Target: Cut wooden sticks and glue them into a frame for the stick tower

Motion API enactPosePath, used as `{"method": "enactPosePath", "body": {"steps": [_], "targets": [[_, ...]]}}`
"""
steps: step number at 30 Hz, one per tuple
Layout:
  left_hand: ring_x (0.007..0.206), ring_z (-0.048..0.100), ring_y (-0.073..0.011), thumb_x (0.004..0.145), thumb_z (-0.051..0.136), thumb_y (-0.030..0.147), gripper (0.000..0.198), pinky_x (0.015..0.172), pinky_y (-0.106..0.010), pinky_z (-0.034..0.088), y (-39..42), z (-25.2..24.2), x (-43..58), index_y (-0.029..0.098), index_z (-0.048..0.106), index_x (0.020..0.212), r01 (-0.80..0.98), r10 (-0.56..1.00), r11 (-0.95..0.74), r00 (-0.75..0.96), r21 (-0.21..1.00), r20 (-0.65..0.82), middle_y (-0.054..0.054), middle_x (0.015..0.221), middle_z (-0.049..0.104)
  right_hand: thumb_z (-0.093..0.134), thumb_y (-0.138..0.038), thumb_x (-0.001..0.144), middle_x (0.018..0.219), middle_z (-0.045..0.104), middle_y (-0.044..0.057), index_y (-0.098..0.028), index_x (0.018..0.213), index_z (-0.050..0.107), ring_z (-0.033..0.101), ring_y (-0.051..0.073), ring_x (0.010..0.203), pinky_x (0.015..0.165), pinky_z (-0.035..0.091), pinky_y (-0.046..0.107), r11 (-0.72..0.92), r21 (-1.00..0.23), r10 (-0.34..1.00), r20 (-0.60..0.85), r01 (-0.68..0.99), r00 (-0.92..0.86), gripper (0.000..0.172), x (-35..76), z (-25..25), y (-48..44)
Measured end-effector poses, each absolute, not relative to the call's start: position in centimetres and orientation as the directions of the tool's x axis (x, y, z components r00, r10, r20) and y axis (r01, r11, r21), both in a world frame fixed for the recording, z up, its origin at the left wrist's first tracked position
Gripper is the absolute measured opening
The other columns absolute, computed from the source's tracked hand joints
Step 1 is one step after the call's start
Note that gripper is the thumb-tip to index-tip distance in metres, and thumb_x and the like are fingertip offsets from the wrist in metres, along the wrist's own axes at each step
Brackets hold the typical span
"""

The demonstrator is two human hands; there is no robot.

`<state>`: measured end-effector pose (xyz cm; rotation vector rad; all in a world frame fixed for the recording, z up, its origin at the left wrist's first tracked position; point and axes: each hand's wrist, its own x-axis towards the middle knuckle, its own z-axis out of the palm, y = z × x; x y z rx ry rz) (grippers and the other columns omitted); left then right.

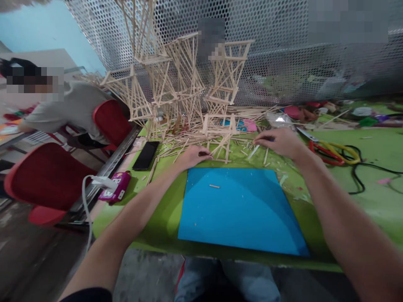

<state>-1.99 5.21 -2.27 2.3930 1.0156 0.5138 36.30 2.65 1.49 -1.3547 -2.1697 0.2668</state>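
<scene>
My left hand (193, 156) rests on the green table (157, 209) just past the far edge of a blue mat (239, 209), fingers curled against loose wooden sticks (189, 140). My right hand (280, 142) lies to the right, fingers pinched on a thin dark tool with a pale tip, possibly a knife. Behind both hands rise lattice towers of glued sticks (176, 84). A short stick piece (214, 186) lies on the mat.
A black phone (145, 155) and a pink box (115, 188) with a white cable lie at the left edge. Red and yellow cables (333, 153) sit to the right. A perforated metal screen (283, 54) backs the table. Another person sits on red chairs (47, 176) at left.
</scene>
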Motion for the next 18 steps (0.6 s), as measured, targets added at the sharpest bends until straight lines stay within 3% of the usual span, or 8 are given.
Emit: {"method": "enactPosePath", "body": {"steps": [7,18], "targets": [[0.090,0.075,-0.0212,0.099,0.072,0.047,0.031,0.080,-0.031,0.052,5.9,-2.3,-2.1,0.019,0.085,0.104,0.577,0.736,-0.616,0.664,0.537,0.132,-0.007,0.108,0.084,0.069,-0.056,0.093,0.089,0.083,0.006,-0.025,0.089,0.079,0.074,0.025,0.079,0.075,0.055,0.039,0.484,-0.491,0.867,0.380,0.724,-0.322,0.033,34.0,1.8,1.7],[0.094,0.075,-0.0226,0.100,0.068,0.051,0.035,0.083,-0.032,0.052,6.0,-2.3,-2.4,0.021,0.084,0.105,0.564,0.723,-0.626,0.678,0.539,0.130,-0.006,0.111,0.084,0.068,-0.052,0.087,0.068,0.069,0.000,-0.025,0.079,0.066,0.059,0.018,0.060,0.061,0.046,0.032,0.473,-0.522,0.881,0.256,0.709,-0.399,0.029,33.8,1.2,1.9]]}}
